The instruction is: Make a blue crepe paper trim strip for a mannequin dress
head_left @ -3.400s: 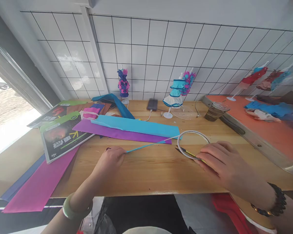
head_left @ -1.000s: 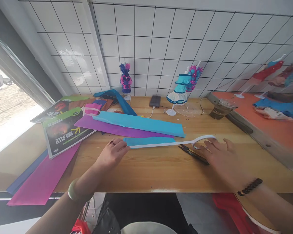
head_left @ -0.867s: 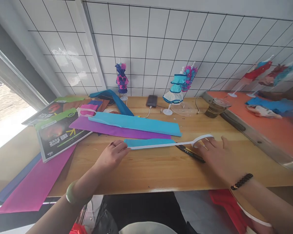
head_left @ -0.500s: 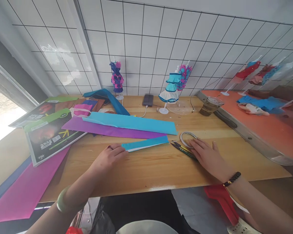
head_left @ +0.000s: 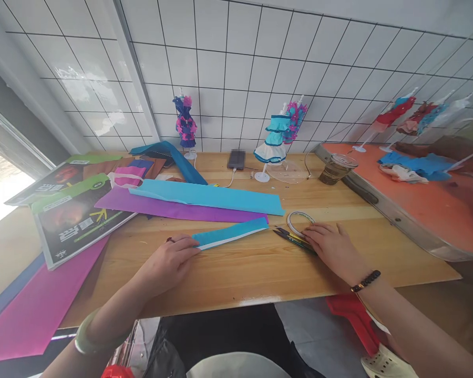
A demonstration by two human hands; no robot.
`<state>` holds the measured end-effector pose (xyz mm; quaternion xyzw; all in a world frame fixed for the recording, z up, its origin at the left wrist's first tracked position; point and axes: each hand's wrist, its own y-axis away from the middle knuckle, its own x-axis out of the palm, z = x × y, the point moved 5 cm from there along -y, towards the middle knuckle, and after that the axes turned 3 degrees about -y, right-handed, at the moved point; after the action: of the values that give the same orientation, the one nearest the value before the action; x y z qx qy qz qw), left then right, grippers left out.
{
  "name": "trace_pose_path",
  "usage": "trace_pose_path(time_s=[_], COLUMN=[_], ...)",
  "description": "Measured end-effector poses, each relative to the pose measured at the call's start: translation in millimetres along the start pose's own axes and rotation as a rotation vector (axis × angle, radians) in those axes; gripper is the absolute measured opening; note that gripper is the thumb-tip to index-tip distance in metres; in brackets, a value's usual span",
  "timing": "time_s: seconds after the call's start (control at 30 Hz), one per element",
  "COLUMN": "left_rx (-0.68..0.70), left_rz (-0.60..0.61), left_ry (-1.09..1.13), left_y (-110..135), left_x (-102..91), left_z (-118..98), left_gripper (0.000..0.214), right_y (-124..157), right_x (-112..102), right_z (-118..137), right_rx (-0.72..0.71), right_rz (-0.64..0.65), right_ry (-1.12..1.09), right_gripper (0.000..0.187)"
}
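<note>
A narrow blue strip of fabric or paper (head_left: 232,232) lies on the wooden table, a white band along its near edge. My left hand (head_left: 175,260) has its fingers closed over the strip's left end, pressing it to the tabletop. To the right, my right hand (head_left: 335,252) rests palm down with fingers stretched, the fingertips at the rim of a tape roll (head_left: 294,226). Dark slim tools (head_left: 289,237), with a yellow part among them, lie beside the roll and run partly under this hand. My right thumb is hidden.
Behind the strip lie a wide light-blue sheet (head_left: 216,198) and a purple sheet (head_left: 173,210). Printed bags (head_left: 82,220) cover the left side. Small dressed stands (head_left: 275,137), a phone (head_left: 236,159) and a drink cup (head_left: 335,170) stand farther back. An orange-topped case (head_left: 410,210) borders the right.
The view has shifted slightly. The strip's white band shows more along its near edge. My right fingers have drawn back a little from inside the tape roll toward its rim.
</note>
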<state>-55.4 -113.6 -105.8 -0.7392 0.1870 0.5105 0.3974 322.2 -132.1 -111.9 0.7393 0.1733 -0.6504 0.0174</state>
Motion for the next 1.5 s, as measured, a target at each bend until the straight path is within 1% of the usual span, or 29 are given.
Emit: trace_pose_path(time_s=[0.13, 0.3, 0.37, 0.47, 0.6, 0.7, 0.8, 0.9, 1.1, 1.3, 1.4, 1.5], left_rx=[-0.035, -0.177, -0.228, -0.261, -0.297, -0.353, -0.383, -0.403, -0.429, -0.482, -0.519, -0.567], left_rz=[-0.008, -0.042, -0.050, -0.025, -0.002, 0.001, 0.010, 0.044, 0.078, 0.152, 0.181, 0.190], left_ry=[0.012, 0.018, 0.016, 0.007, 0.004, 0.017, 0.042, 0.062, 0.055, 0.114, 0.131, 0.137], left_y=[5.6, 15.0, 15.4, 10.8, 3.2, 1.8, 2.6, 3.5, 3.8, 2.4, 2.4, 3.1], left_x=[-3.7, -10.0, -12.7, -13.7, -10.7, -7.5, -5.6, -4.2, -1.8, 1.1, 0.4, -0.2], left_z=[6.3, 24.1, 27.1, 24.6, 20.8, 23.9, 27.4, 28.5, 25.5, 26.2, 26.6, 28.1], left_gripper=[0.032, 0.028, 0.024, 0.019, 0.017, 0.016, 0.018, 0.021, 0.015, 0.020, 0.020, 0.016], right_y=[-0.5, 4.9, 8.8, 15.1, 23.6, 29.6, 33.8, 34.7, 29.2, 24.7, 21.0, 17.8], right_x=[-2.2, -9.2, -9.6, -7.0, -4.2, -5.3, -7.3, -7.1, -6.3, -13.4, -16.6, -17.3], right_z=[3.1, 20.8, 27.0, 31.0, 32.4, 34.6, 36.2, 36.7, 39.2, 42.5, 37.0, 25.8], right_rx=[-0.007, -0.128, -0.173, -0.222, -0.278, -0.305, -0.296, -0.272, -0.243, -0.249, -0.230, -0.204], right_rz=[-0.055, -0.141, -0.146, -0.135, -0.117, -0.111, -0.120, -0.117, -0.106, -0.068, -0.038, -0.012], right_ry=[-0.021, -0.099, -0.104, -0.091, -0.046, -0.009, 0.000, -0.010, 0.004, 0.066, 0.120, 0.129], right_gripper=[0.034, 0.030, 0.029, 0.030, 0.033, 0.033, 0.033, 0.031, 0.030, 0.037, 0.036, 0.037])
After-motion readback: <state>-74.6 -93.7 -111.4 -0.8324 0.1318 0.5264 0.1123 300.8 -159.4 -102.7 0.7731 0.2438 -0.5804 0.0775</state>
